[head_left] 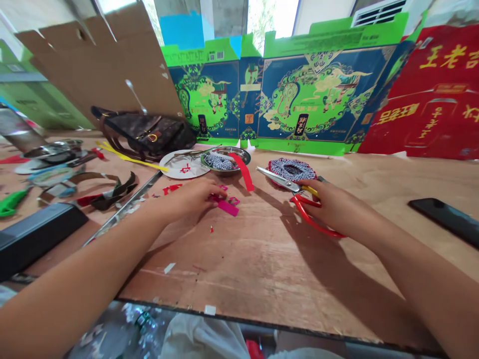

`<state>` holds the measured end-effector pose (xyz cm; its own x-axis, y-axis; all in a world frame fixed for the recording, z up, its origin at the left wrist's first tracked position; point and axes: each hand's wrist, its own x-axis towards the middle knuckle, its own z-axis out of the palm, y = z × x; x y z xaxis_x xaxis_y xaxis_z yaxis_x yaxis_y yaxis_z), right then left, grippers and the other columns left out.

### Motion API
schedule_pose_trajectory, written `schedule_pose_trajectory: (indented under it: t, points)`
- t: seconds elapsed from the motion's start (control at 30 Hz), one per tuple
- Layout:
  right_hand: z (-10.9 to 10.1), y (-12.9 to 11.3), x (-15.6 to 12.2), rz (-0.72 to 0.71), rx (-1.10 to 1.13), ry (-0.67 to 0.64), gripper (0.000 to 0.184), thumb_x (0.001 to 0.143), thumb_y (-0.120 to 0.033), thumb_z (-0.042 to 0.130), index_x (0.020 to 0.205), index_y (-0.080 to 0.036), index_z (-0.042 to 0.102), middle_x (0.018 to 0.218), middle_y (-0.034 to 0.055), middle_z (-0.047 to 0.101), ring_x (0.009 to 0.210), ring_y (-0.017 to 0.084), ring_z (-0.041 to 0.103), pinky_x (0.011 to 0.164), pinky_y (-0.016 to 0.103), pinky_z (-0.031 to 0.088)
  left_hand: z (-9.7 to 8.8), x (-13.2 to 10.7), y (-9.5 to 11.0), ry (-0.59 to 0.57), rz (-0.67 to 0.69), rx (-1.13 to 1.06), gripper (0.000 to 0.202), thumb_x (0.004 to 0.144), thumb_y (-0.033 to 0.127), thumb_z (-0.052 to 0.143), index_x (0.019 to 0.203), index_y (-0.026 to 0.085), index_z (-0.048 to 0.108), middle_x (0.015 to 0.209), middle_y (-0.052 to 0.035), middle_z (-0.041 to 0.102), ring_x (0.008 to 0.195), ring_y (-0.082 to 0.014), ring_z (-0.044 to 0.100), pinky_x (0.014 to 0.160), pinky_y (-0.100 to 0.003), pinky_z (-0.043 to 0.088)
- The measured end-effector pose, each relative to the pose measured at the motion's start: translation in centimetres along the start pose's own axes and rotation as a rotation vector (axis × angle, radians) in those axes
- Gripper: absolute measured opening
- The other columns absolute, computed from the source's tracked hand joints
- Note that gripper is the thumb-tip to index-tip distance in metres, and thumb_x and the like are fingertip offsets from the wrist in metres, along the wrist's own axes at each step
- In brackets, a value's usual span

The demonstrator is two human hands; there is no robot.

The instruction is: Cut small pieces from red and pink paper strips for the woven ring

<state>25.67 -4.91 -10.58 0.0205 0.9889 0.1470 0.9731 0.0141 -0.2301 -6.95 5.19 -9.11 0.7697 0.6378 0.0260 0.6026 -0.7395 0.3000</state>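
My left hand is low over the table, its fingers pinched at one end of a magenta strip. Small pink cut pieces lie beside those fingers. In my right hand is a pair of scissors with red handles, its blades pointing left. Something yellow shows at the same fingers; its kind is unclear. Behind the scissors lies a ring of speckled blue-white cord with a red edge. A metal bowl holds a similar bundle, and a red strip hangs over its rim.
A white plate with red bits stands left of the bowl. Further left are a brown handbag, yellow strips, a metal ruler and a dark box. A phone lies right. Printed cartons line the back.
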Motion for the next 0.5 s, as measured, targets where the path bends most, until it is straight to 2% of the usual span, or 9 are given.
schedule_pose_trajectory:
  t: [0.1, 0.2, 0.27, 0.33, 0.43, 0.5]
  points:
    - [0.2, -0.1, 0.2, 0.037, 0.163, 0.106, 0.054, 0.083, -0.031, 0.062, 0.135, -0.019, 0.059, 0.109, 0.0150, 0.073, 0.088, 0.031, 0.070, 0.068, 0.037, 0.049, 0.0, 0.1, 0.5, 0.020, -0.056, 0.017, 0.029, 0.080, 0.020, 0.062, 0.104, 0.023, 0.078, 0.096, -0.0082, 0.075, 0.086, -0.0244, 0.067, 0.076, -0.031, 0.047]
    - [0.4, -0.8, 0.2, 0.093, 0.569, 0.144, 0.055, 0.080, -0.039, 0.067, 0.131, -0.022, 0.056, 0.101, 0.0112, 0.072, 0.081, 0.028, 0.070, 0.066, 0.037, 0.052, -0.4, 0.1, 1.6, 0.089, -0.147, -0.036, 0.020, 0.082, 0.028, 0.061, 0.091, 0.023, 0.079, 0.085, -0.0046, 0.074, 0.077, -0.0218, 0.065, 0.067, -0.028, 0.043]
    - [0.4, -1.5, 0.0, 0.119, 0.874, 0.111, 0.063, 0.074, -0.048, 0.074, 0.127, -0.024, 0.052, 0.093, 0.0069, 0.069, 0.072, 0.022, 0.067, 0.058, 0.032, 0.052, -0.6, 0.0, 2.6, 0.172, -0.220, -0.151, 0.019, 0.082, 0.033, 0.061, 0.086, 0.023, 0.077, 0.078, -0.0024, 0.073, 0.070, -0.0194, 0.063, 0.062, -0.027, 0.041]
    - [0.4, -2.2, -0.4, 0.138, 1.084, 0.093, 0.071, 0.067, -0.058, 0.079, 0.123, -0.026, 0.050, 0.086, 0.0025, 0.063, 0.060, 0.016, 0.058, 0.046, 0.027, 0.047, -0.7, -0.1, 3.5, 0.239, -0.266, -0.290, 0.019, 0.081, 0.036, 0.062, 0.084, 0.021, 0.074, 0.075, -0.0013, 0.071, 0.067, -0.0180, 0.062, 0.060, -0.026, 0.041]
    - [0.5, -3.3, -1.2, 0.118, 1.252, 0.016, 0.074, 0.065, -0.076, 0.072, 0.115, -0.028, 0.048, 0.077, -0.0032, 0.051, 0.050, 0.011, 0.045, 0.039, 0.024, 0.042, -0.6, -0.3, 4.0, 0.281, -0.251, -0.426, 0.020, 0.079, 0.038, 0.064, 0.086, 0.020, 0.070, 0.076, -0.0019, 0.071, 0.070, -0.0185, 0.063, 0.062, -0.027, 0.046]
    - [0.5, -4.0, -1.5, 0.087, 1.274, -0.031, 0.074, 0.065, -0.083, 0.066, 0.109, -0.026, 0.048, 0.073, -0.0043, 0.048, 0.051, 0.011, 0.046, 0.042, 0.025, 0.045, -0.5, -0.3, 3.9, 0.297, -0.234, -0.499, 0.020, 0.077, 0.035, 0.067, 0.089, 0.020, 0.069, 0.080, -0.0027, 0.072, 0.074, -0.0198, 0.066, 0.065, -0.029, 0.050]
